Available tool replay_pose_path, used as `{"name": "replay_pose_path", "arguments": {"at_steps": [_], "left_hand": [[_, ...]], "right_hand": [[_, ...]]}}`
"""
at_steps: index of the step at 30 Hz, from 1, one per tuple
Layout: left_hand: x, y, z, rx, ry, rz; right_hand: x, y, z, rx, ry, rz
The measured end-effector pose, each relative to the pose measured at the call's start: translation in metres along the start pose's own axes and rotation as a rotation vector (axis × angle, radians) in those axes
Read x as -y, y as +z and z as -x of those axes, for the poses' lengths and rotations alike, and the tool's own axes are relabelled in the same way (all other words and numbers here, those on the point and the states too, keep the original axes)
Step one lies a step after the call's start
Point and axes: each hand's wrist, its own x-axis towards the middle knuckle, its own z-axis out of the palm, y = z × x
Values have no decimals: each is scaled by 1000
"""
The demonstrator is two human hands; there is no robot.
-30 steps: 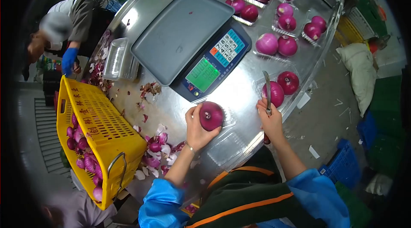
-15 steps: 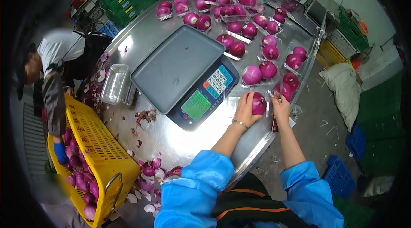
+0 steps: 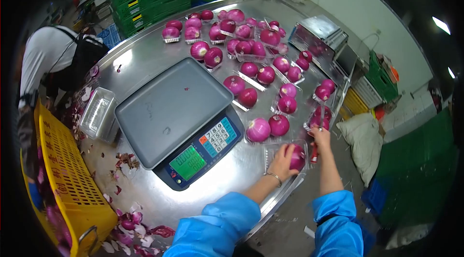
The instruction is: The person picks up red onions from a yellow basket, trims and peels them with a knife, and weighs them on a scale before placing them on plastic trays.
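My left hand (image 3: 282, 164) is closed on a peeled red onion (image 3: 298, 158), which sits in a clear plastic tray (image 3: 271, 151) at the table's near right edge. In my right hand (image 3: 320, 139) is a small knife whose red handle (image 3: 314, 153) sticks out below the fist. Its blade points away from me, over a tray of red onions (image 3: 320, 116). Just beyond my left hand, another tray holds two peeled onions (image 3: 258, 130).
A digital scale (image 3: 179, 112) with a bare grey pan stands left of my hands. Stacked clear trays (image 3: 98, 114) lie beyond it. Several filled onion trays cover the far table. A co-worker (image 3: 53, 59) bends over a yellow crate (image 3: 77, 184); peelings (image 3: 137, 230) litter the near left.
My view has swung, so the table and scale appear lower and further left. My left hand stays on the onion; my right hand keeps the knife. The co-worker bends lower at the crate.
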Motion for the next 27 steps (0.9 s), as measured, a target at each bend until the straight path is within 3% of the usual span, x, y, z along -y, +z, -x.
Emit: {"name": "replay_pose_path", "arguments": {"at_steps": [2, 3, 6, 8, 11, 13, 15, 16, 17, 18, 21, 22, 24, 25, 27], "left_hand": [[-10, 10, -17, 23, 37, -32], [-10, 20, -25, 7, 22, -23], [-12, 48, -64, -43, -104, 86], [-13, 61, -88, -46, -142, 125], [-27, 38, -82, -47, -16, 51], [-29, -6, -44, -167, 185, 202], [-46, -61, -2, -390, -360, 1075], [-82, -122, 9, -545, -644, 1588], [-94, -169, 23, -525, -525, 2014], [-121, -214, 38, -540, -276, 2244], [-156, -304, 90, -460, 423, 2381], [-164, -328, 103, -482, 419, 2303], [-179, -365, 135, -625, 664, 2430], [-184, -378, 150, -701, 685, 2352], [-187, -395, 175, -772, 700, 2250]], "right_hand": [[23, -31, -22, 19, -20, 74], [38, -39, -12, -11, -80, -48], [67, -55, 53, -91, -169, -214], [43, -51, 97, -162, -233, -277], [8, -22, 158, -225, -15, -415], [-17, 3, 175, -229, 136, -540], [2, 28, 199, -188, 110, -633], [11, 37, 211, -134, 62, -646], [26, 43, 225, -10, 32, -614], [41, 47, 243, 122, 5, -595], [66, 56, 299, 519, -29, -466], [65, 60, 317, 605, -77, -413], [57, 63, 352, 889, -89, -259], [58, 67, 371, 936, -93, -277], [26, 78, 397, 1001, -706, 18]]}}
